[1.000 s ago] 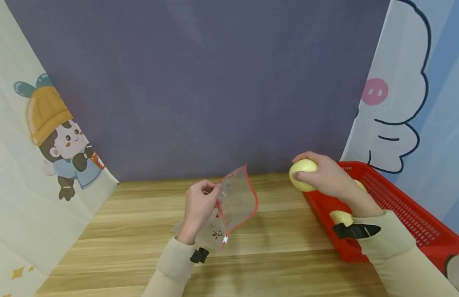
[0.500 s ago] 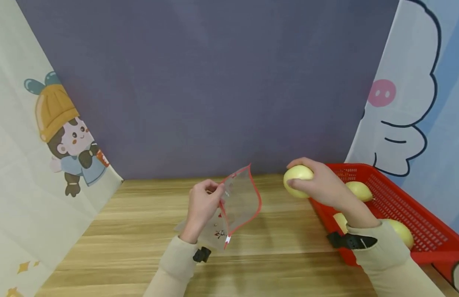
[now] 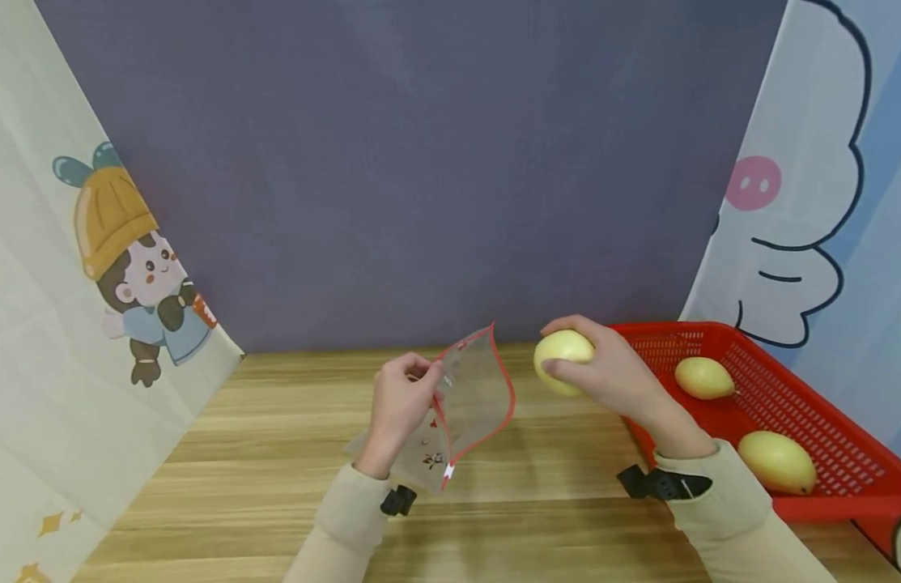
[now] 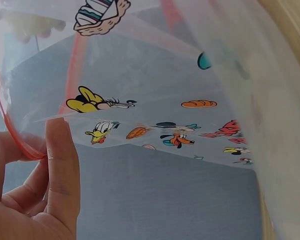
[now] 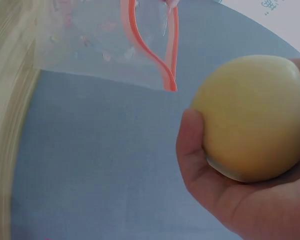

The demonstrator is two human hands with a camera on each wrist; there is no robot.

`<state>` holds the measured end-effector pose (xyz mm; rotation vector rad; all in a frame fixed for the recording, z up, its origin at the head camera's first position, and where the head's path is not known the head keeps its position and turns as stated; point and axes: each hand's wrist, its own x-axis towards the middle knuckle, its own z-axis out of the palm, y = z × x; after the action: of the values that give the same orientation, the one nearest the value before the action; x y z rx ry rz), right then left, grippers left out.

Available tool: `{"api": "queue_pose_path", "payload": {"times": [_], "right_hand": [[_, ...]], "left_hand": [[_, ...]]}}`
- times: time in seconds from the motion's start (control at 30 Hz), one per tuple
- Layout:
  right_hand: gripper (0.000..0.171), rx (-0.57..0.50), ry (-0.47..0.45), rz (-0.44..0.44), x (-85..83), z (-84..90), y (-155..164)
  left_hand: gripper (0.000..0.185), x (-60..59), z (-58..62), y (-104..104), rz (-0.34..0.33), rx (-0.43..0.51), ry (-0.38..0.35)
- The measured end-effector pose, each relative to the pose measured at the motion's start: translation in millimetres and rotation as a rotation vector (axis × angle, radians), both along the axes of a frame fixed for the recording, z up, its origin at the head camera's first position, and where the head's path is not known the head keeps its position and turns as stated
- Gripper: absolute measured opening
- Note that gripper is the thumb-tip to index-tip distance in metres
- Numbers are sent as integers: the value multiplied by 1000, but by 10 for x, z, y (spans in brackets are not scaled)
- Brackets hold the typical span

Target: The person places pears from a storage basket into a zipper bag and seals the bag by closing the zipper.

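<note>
My left hand (image 3: pixel 402 405) pinches the edge of a clear zip bag (image 3: pixel 479 393) with a red seam and a white slider; its mouth gapes toward the right. Cartoon prints cover the bag, and in the left wrist view the thumb (image 4: pixel 62 175) presses against the red rim. A smooth, pale yellow fruit (image 3: pixel 563 360), perhaps a melon or mango, is gripped in my right hand (image 3: pixel 610 368), a short way right of the bag's mouth. From the right wrist, the fruit (image 5: pixel 252 117) looks large and round, with fingers and thumb around its sides.
On the right stands a red plastic basket (image 3: pixel 807 405) with perforated sides, holding two more yellow fruits (image 3: pixel 776 461). The wooden tabletop (image 3: pixel 261 486) runs under both hands. A grey cloth (image 3: pixel 421 178) hangs behind, with printed cartoon curtains at both sides.
My right hand has carried the yellow fruit leftward, away from over the basket and nearer the bag. The left hand and bag hold almost the same position while the view shifts slightly.
</note>
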<state>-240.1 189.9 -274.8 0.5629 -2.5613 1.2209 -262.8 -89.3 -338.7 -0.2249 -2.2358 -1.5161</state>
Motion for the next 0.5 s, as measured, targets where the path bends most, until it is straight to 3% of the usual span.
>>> {"api": "queue_pose_path", "payload": {"times": [0.5], "right_hand": [[39, -175, 58, 74, 4, -153, -272]], "left_hand": [[14, -8, -12, 6, 7, -13, 3]]}}
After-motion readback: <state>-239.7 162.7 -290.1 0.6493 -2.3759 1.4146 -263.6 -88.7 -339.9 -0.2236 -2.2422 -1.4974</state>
